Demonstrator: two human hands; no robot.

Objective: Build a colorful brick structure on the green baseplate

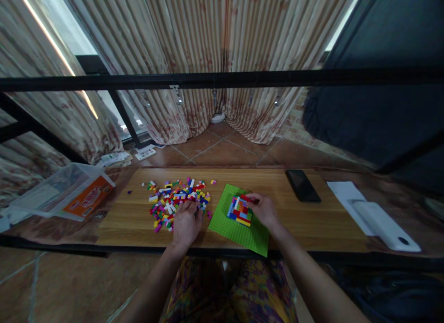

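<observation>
Left hand (187, 221): palm down over the near right part of a loose pile of small multicoloured plastic bricks (166, 207), fingers curled down among them. Can't tell if they pinch a brick, tips are hidden in the clutter.

Right hand (264, 209): reaching in from the right over the bright green square studded baseplate (222, 216). Thumb and forefinger close together at a red brick (245, 198) on the far right edge of the build. Can't tell if they're pinching it or just pressing on it.

Build: low, roughly rectangular multicoloured brick block (239, 216), sits on the baseplate around its middle. Blue on the left side, yellow along the near edge, red, orange and white across the top.

Baseplate lies skewed on the brown wood-grain table (312, 230), right of the pile, near corner reaching the table's black front edge. One small yellow-and-pink piece (213, 181) sits apart from the pile, near the far edge.

Right of the baseplate: black flat rectangular phone (303, 185). Farther right: white paper sheet (343, 193), white oblong flat device (385, 226) overlapping it. Far left: clear plastic box with orange label (86, 193), tilted.
</observation>
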